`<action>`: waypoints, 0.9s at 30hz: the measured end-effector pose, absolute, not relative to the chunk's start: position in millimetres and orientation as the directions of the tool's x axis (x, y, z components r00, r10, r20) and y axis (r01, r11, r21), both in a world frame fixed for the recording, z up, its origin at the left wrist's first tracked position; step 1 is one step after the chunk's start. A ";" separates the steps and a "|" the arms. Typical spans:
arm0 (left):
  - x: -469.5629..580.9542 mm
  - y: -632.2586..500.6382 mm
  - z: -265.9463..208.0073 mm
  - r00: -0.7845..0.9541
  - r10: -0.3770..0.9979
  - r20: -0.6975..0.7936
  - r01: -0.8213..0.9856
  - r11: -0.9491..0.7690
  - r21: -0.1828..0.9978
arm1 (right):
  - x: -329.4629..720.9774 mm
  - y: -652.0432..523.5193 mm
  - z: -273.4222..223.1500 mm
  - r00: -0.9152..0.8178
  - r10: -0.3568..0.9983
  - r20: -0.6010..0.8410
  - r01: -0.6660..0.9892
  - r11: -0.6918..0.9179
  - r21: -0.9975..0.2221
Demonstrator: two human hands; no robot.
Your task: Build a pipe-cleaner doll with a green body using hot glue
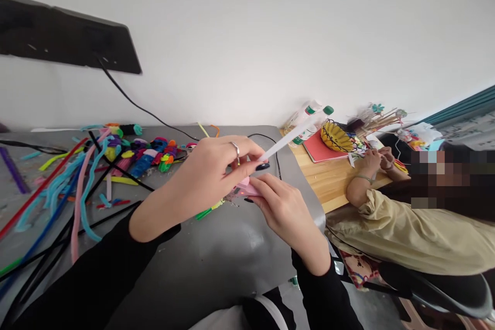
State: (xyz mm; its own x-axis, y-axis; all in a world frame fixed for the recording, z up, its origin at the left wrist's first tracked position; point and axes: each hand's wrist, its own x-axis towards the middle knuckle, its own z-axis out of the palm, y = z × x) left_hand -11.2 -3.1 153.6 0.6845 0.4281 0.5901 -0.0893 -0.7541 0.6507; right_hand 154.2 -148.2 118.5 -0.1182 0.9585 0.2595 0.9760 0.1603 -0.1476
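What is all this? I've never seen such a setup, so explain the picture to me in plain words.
There is no machine here: one person works with two bare hands, and this single picture comes from a camera worn on their head, looking forward and down.

The left hand, wearing a ring, pinches a whitish stick, probably a glue stick. The right hand grips a small pink tool with a red light, probably a glue gun; the fingers hide much of it.

Below is a grey-covered table. To the left lie loose pipe cleaners in several colours, beside a heap of colourful fuzzy pieces.

To the right, another person works at a wooden table bearing a yellow basket.
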 end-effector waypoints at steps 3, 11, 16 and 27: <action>-8.5 -7.0 151.4 0.674 0.421 0.608 -0.112 -0.754 0.647 | 152.3 -152.9 119.3 -0.129 0.968 0.213 0.985 0.149 -0.083; -5.8 -10.8 149.4 0.707 0.431 0.561 -0.113 -0.715 0.690 | 149.0 -158.5 107.5 -0.074 0.951 0.299 0.992 0.099 -0.072; -0.7 -12.9 145.8 0.759 0.372 0.535 -0.155 -0.694 0.703 | 150.9 -163.7 94.1 -0.008 0.940 0.342 0.988 0.059 -0.141; -47.1 -22.1 59.4 0.718 0.629 0.300 0.386 -0.717 0.580 | 165.1 -179.4 87.5 0.180 0.928 0.326 0.950 -0.079 -0.301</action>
